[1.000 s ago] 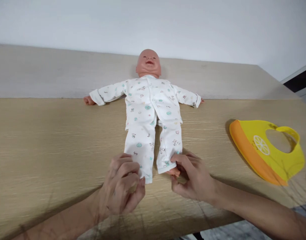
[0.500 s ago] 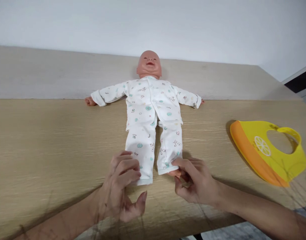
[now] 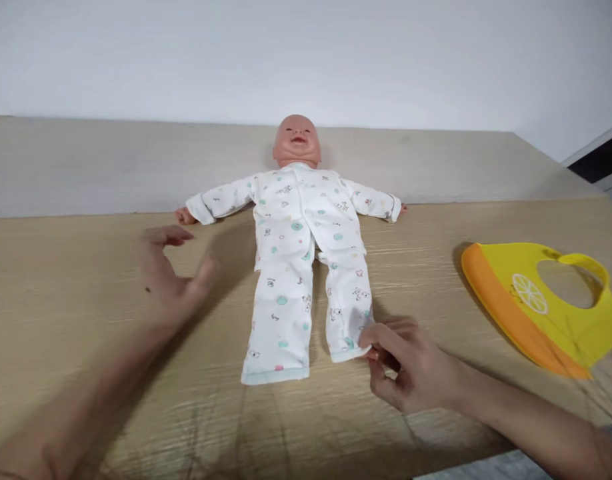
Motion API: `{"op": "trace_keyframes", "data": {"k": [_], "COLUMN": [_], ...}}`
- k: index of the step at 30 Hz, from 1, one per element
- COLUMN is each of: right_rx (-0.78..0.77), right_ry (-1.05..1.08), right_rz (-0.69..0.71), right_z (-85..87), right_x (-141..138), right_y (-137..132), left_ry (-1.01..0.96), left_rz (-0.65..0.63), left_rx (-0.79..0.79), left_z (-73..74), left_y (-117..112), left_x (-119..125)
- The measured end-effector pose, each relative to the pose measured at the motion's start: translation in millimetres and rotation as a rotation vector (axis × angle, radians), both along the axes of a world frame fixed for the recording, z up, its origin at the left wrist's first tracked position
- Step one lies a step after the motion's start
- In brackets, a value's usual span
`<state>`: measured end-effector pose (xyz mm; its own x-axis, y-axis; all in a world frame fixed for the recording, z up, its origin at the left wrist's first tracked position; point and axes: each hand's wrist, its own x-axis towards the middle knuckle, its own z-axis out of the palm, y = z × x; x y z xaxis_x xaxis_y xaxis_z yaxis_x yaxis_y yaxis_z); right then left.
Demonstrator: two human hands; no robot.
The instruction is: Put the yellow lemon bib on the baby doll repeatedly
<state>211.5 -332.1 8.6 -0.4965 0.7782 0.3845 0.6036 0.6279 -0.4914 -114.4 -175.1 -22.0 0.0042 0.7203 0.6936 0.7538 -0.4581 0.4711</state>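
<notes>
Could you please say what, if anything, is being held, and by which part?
The left hand holds nothing. The right hand touches a trouser cuff on the doll; whether it grips anything there cannot be told.

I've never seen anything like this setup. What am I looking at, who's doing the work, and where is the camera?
There's no machine here, just a person's two bare hands. One camera, worn on the head, looks forward and down at them. On the wood-look surface a doll lies face up, arms spread, in a printed white top and trousers. A yellow and orange bib lies off to the right. The right hand touches a trouser cuff; its grip is hard to judge. The left hand, blurred, is open and holds nothing.
</notes>
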Motion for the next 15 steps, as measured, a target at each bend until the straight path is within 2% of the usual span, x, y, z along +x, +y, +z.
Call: {"op": "trace_keyframes", "data": {"k": [2,6,9,12,15], "right_rx": [-0.014,-0.091,-0.076,-0.022,-0.097], "right_ry": [-0.027,-0.048,-0.014,-0.007,0.035], "right_rz": [0.025,0.086,0.072,-0.147,-0.536], "right_z": [5.4,17.6,22.3,22.8,26.2], "right_x": [4,14,27,49,86], "right_y": [2,6,11,17,22], "left_ry": [0.043,0.132,0.141,0.1,0.039], "left_rz": [0.045,0.196,0.181,0.124,0.149], "left_rx": [0.011,-0.247,-0.374,-0.444,-0.479], "left_z": [1.1,-0.9,-5.4,-6.8,0.3], "left_y": [26,64,84,93,91], "left_x": [-12,-33,-44,-46,-38]}}
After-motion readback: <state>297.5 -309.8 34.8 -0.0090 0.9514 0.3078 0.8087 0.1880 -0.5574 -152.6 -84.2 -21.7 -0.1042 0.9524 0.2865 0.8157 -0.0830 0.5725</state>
